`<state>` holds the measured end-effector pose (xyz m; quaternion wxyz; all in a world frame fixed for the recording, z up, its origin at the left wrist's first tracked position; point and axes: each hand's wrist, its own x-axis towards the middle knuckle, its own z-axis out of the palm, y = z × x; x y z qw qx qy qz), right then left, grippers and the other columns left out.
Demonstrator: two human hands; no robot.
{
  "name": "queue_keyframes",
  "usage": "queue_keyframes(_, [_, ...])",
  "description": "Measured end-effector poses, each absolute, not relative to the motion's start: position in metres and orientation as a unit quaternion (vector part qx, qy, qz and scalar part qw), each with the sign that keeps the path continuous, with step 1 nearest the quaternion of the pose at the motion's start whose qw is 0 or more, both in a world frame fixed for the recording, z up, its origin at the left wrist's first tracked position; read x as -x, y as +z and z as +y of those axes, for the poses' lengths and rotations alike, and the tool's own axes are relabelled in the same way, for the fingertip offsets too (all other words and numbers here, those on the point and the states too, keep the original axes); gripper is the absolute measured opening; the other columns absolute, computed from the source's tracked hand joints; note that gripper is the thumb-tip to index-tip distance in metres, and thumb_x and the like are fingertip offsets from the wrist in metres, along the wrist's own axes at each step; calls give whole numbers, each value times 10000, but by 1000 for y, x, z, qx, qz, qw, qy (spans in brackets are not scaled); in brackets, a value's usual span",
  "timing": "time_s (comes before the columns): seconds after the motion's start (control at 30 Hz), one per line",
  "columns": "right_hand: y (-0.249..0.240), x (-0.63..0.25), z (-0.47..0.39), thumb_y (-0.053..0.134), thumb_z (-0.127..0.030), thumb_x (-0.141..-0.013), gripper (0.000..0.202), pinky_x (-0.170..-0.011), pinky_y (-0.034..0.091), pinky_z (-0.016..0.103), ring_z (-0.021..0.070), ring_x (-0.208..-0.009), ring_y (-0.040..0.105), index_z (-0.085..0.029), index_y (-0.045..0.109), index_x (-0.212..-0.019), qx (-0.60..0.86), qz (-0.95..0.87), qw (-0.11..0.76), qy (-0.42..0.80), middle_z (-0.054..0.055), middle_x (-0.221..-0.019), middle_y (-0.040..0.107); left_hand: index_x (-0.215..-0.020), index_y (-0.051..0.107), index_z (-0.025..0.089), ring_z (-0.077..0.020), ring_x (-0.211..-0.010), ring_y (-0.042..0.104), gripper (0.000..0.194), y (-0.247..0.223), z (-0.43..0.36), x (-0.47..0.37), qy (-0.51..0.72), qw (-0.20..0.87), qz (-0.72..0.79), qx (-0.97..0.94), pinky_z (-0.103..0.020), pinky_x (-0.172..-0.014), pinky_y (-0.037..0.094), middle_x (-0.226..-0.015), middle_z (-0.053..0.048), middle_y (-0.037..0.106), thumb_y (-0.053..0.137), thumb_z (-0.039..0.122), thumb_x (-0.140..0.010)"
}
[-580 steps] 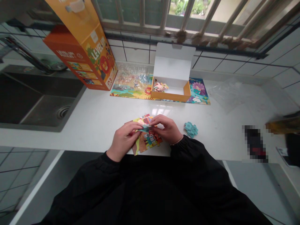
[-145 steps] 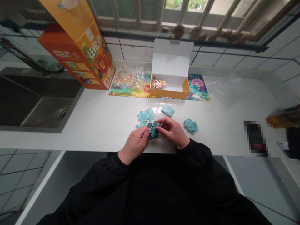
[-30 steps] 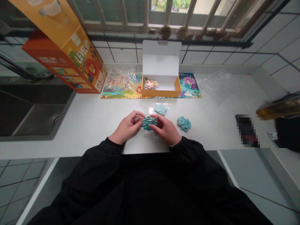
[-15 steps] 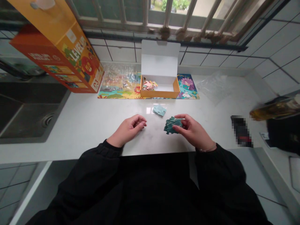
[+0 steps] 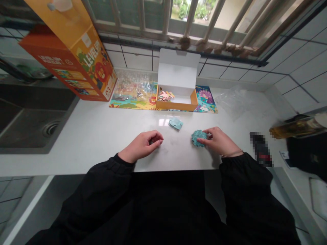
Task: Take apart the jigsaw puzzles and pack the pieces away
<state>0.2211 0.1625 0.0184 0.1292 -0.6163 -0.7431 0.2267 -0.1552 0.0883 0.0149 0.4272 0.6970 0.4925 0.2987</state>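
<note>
My right hand [image 5: 221,141] holds a stack of teal puzzle pieces [image 5: 198,137] between thumb and fingers, low over the counter's right part. The knobbed edges of several pieces show. My left hand [image 5: 143,146] rests near the counter with its fingers loosely curled and a gap between thumb and fingers; nothing shows in it. Between the hands and a little farther back lies a small light-blue group of puzzle pieces [image 5: 175,123]. Behind it stands an orange and white box [image 5: 178,106] with its lid raised, and pink puzzle pieces [image 5: 166,96] in its left side.
A colourful printed board [image 5: 135,104] lies under the box, with crumpled clear plastic [image 5: 131,85] on it. At left are a tall orange carton [image 5: 89,68] and a sink [image 5: 38,129]. Another clear bag [image 5: 233,100], a blurred-out dark object [image 5: 261,148] and a bottle [image 5: 296,127] are at right.
My right hand has moved right with the puzzle pieces, and the stack now shows a lighter teal side. My left hand stays in nearly the same place. The view has shifted slightly.
</note>
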Motion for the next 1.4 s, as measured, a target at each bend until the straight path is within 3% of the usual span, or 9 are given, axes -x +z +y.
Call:
queue_keyframes(0.2, [28,-215,156,859,-506,-848,412,-758,510,349,243,-855,696,-222,678,-1087,631,-732,92,238,52,-957,736,-1055,744,220,-186,-773,641,231,12,91,156,302,426,486,-701,-316,-736,504,-876,-12,730,679,438,-1015])
queue_keyframes(0.33, [24,-216,157,877,-498,-827,506,-718,510,326,219,-795,685,-214,638,-1171,637,-715,108,269,30,-922,730,-1056,742,213,-176,-785,630,225,10,91,157,300,422,486,-704,-308,-750,496,-889,-7,724,680,425,-1019])
queue_keyframes(0.47, [18,-217,158,872,-489,-840,578,-756,536,347,244,-839,712,-205,659,-1296,619,-726,78,289,48,-962,753,-1063,744,205,-169,-796,625,229,11,91,157,296,425,488,-703,-302,-759,489,-896,-7,718,673,420,-1027])
queue_keyframes(0.67, [24,-215,153,893,-477,-816,430,-963,563,434,357,-1123,715,-211,737,-1117,589,-783,60,191,158,-1168,745,-1045,741,200,-169,-781,623,234,13,91,156,298,419,491,-704,-306,-754,489,-874,-8,716,671,422,-1019])
queue_keyframes(0.87, [32,-213,151,820,-525,-877,349,-804,528,389,298,-928,715,-225,681,-992,607,-766,30,212,103,-1035,761,-1042,746,200,-167,-769,628,223,14,90,155,295,411,492,-708,-299,-739,492,-870,-9,725,669,408,-1015])
queue_keyframes(1.0, [29,-215,148,831,-515,-857,399,-722,498,346,248,-817,703,-244,638,-1078,617,-738,61,266,35,-952,759,-1051,746,202,-163,-757,631,220,14,90,156,292,413,493,-708,-292,-728,494,-869,-6,730,671,405,-1016])
queue_keyframes(1.2, [30,-215,147,873,-465,-804,482,-845,551,388,297,-992,719,-224,644,-1152,617,-751,85,221,112,-1150,755,-1051,747,205,-170,-765,647,219,13,91,156,291,410,493,-710,-296,-736,505,-875,-9,738,668,406,-1012])
queue_keyframes(1.4, [36,-216,146,863,-463,-835,472,-809,539,382,300,-953,729,-232,636,-1178,626,-752,42,200,91,-1084,771,-1040,746,207,-175,-776,644,217,15,90,155,292,407,493,-711,-307,-748,506,-881,-13,735,665,406,-1015])
